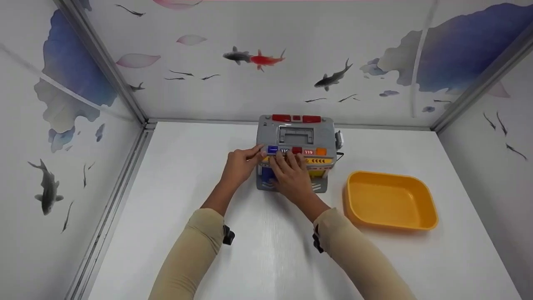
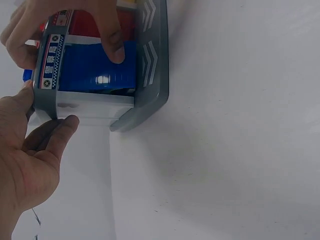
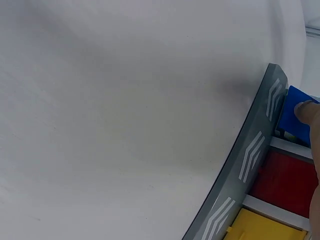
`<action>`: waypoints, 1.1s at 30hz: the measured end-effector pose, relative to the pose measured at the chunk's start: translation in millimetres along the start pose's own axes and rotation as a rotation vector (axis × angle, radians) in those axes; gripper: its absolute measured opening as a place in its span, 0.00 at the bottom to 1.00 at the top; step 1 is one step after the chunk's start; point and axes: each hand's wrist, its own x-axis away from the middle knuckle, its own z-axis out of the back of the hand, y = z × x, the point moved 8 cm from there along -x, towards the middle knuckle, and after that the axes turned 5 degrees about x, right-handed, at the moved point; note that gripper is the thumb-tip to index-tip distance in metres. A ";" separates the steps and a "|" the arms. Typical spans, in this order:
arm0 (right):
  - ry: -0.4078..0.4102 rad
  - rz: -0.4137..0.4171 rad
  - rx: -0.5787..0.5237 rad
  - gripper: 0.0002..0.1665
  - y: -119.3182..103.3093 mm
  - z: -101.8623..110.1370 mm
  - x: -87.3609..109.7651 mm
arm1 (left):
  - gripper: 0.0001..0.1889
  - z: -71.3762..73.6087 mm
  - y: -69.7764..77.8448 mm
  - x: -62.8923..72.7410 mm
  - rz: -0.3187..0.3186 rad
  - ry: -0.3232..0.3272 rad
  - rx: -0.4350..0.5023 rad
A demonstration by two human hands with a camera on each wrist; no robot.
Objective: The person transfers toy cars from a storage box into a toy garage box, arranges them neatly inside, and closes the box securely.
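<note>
A grey toy garage (image 1: 266, 135) stands near the back wall, with number signs and coloured lights along its front roof edge. Its front has a blue door (image 2: 97, 70), a red door (image 3: 285, 180) and a yellow door (image 3: 262, 227). My left hand (image 1: 240, 166) holds the front left corner of the roof, thumb and fingers on either side of it. With bent fingers over the front roof edge, my right hand (image 1: 292, 177) grips the garage, and its thumb (image 3: 305, 107) presses on the blue door. A narrow dark gap shows along the blue door's lower edge.
A yellow-orange plastic tub (image 1: 391, 225) sits on the white table (image 1: 258, 258) to the right of the garage. Printed panels with fish and leaves close in the back (image 1: 291, 91) and both sides. A small grey part (image 1: 339, 139) juts from the garage's right side.
</note>
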 end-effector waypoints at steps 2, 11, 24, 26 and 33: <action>0.012 -0.003 0.016 0.44 -1.3 -1.3 -0.2 | 0.24 -0.5 0.2 0.0 -0.002 0.000 -0.004; 0.020 -0.008 0.106 0.42 -5.5 -4.8 -4.0 | 0.24 1.6 3.1 0.8 -0.025 0.006 0.000; 0.120 -0.019 0.158 0.39 -10.7 -6.8 -7.7 | 0.24 3.3 1.2 1.8 -0.039 0.012 0.013; 0.160 -0.024 0.171 0.39 -11.0 -7.3 -7.9 | 0.24 3.0 0.8 1.3 -0.044 0.016 0.002; 0.183 -0.039 0.196 0.45 -10.7 -8.8 -8.0 | 0.25 0.6 -1.0 -0.3 -0.017 0.005 0.006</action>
